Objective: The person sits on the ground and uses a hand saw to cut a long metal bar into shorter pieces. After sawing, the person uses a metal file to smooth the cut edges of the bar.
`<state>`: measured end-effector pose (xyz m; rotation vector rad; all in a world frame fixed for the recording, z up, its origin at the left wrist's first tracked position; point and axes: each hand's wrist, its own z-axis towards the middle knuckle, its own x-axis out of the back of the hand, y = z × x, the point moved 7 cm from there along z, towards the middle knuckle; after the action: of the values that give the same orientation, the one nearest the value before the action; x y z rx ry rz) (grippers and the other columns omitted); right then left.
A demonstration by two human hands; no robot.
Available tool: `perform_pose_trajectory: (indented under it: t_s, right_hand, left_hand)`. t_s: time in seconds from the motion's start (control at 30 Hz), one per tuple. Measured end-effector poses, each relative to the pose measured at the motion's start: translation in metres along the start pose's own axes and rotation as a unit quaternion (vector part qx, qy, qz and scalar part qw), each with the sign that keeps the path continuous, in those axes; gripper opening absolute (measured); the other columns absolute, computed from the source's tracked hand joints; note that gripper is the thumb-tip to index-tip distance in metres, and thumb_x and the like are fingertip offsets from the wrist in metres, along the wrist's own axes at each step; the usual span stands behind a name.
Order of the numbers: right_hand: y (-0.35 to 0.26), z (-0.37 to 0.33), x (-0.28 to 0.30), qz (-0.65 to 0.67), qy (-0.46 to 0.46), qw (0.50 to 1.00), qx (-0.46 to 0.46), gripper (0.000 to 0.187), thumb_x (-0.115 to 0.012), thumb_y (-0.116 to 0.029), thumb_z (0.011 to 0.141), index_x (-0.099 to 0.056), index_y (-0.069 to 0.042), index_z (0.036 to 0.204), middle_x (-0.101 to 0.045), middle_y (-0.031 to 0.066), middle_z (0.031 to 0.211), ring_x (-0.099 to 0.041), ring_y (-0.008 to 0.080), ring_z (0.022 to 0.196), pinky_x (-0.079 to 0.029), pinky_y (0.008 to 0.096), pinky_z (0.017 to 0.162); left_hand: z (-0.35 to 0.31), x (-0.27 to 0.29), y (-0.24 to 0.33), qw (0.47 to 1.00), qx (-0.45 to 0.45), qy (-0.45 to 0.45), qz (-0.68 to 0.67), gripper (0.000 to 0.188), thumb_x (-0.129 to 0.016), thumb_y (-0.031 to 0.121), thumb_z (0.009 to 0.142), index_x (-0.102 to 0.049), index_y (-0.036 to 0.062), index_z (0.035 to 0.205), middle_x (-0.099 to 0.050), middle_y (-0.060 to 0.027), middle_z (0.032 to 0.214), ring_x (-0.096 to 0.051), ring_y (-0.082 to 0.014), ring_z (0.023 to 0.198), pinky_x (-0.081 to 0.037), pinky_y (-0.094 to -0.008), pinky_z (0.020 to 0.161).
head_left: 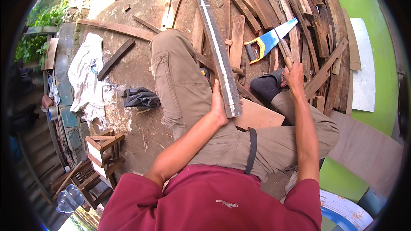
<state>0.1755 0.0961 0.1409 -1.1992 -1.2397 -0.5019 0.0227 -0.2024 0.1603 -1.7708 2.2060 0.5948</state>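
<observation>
A long dark wooden plank [214,38] with a white stripe along its face slants up and away from my lap. My left hand [219,106] grips its near end from the left side, close to the cut edge. My right hand [293,76] is closed round the light wooden handle of a slim tool [289,63]. Its long thin dark shaft points up and away, across the view of the saw; whether it is a file or a chisel I cannot tell. The blue-bladed handsaw [274,38] with a yellow and black handle lies on the wood pile just beyond.
Loose boards [257,0] are heaped at the far right beside a green panel [355,4]. White cloth [89,75] and a black plastic bag [140,98] lie on the ground at left. A small wooden frame [105,154] stands near a clear bottle [69,197]. A wooden board [259,115] lies between my legs.
</observation>
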Motion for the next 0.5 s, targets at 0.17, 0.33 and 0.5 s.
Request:
perform_pose_trajectory:
  t_s: [0.17,0.33,0.5]
  right_hand:
    - [-0.069,-0.081,0.077,-0.006,-0.012,0.984,0.177,0.040,-0.072,-0.021,0.093,-0.056,-0.005,0.126,-0.063,0.0197,0.085,-0.066,0.0440,0.075,-0.053,0.0513,0.064]
    - [-0.120,-0.149,0.116,-0.095,-0.068,0.963,0.243,0.053,-0.071,-0.027,0.094,-0.055,-0.026,0.145,-0.060,0.0144,0.086,-0.066,0.0353,0.070,-0.052,0.0483,0.061]
    - [-0.134,-0.172,0.114,-0.151,-0.117,0.946,0.261,0.055,-0.064,-0.015,0.096,-0.052,-0.027,0.148,-0.052,0.0155,0.085,-0.060,0.0335,0.072,-0.050,0.0457,0.061]
  left_hand:
    - [0.001,-0.002,-0.003,0.999,-0.021,0.031,0.015,0.080,-0.032,0.085,0.091,-0.066,0.0144,0.107,-0.066,-0.0095,0.090,-0.066,-0.0287,0.079,-0.053,-0.0466,0.072]
    - [0.001,-0.008,-0.005,0.999,-0.022,0.032,0.000,0.078,-0.032,0.085,0.092,-0.066,0.0150,0.102,-0.066,-0.0059,0.085,-0.065,-0.0263,0.074,-0.053,-0.0444,0.069]
    - [-0.002,-0.009,-0.005,1.000,-0.016,0.001,0.008,0.079,-0.032,0.085,0.091,-0.067,0.0157,0.107,-0.066,-0.0070,0.090,-0.065,-0.0268,0.081,-0.053,-0.0448,0.075]
